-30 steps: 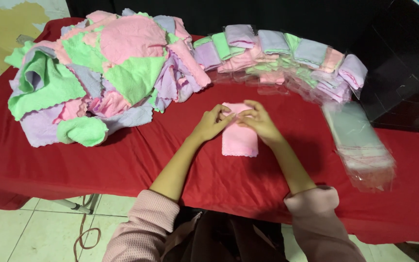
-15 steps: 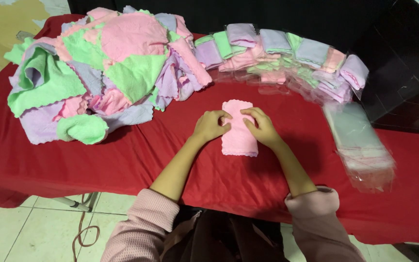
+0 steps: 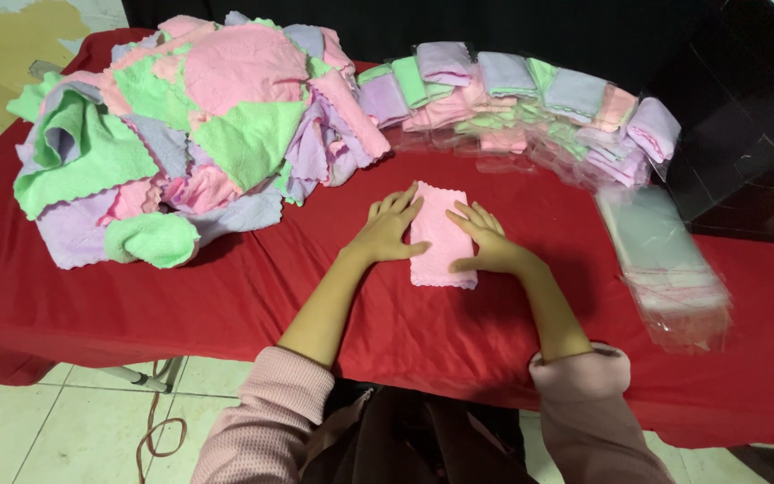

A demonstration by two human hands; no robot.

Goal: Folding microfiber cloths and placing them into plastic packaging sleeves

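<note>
- Both hands have slid apart since the earlier frames: then the fingertips met over the top of the pink cloth, now they lie spread to either side of it, and the cloth looks longer and flatter.
- Head view: the left hand (image 3: 390, 229) is open, palm down, fingers splayed, pressing the left edge of the folded pink cloth (image 3: 442, 240).
- Right hand (image 3: 487, 244) is likewise open and flat, its fingers resting on the cloth's right edge; neither hand grips anything.
- That cloth lies as a narrow rectangle on the red worktop (image 3: 244, 296), about mid-way between its left and right edges and nearer the front edge than the back.
- Toward the back left corner sits a loose heap of unfolded cloths (image 3: 190, 125) in pink, green and lilac.
- Along the back edge runs a row of folded cloths in clear bags (image 3: 530, 99), and near the right edge lies a stack of empty clear bags (image 3: 665, 260).
- As a judgement: this cloth seems folded and is being smoothed; bagging it is left, and the big heap shows much is undone.
</note>
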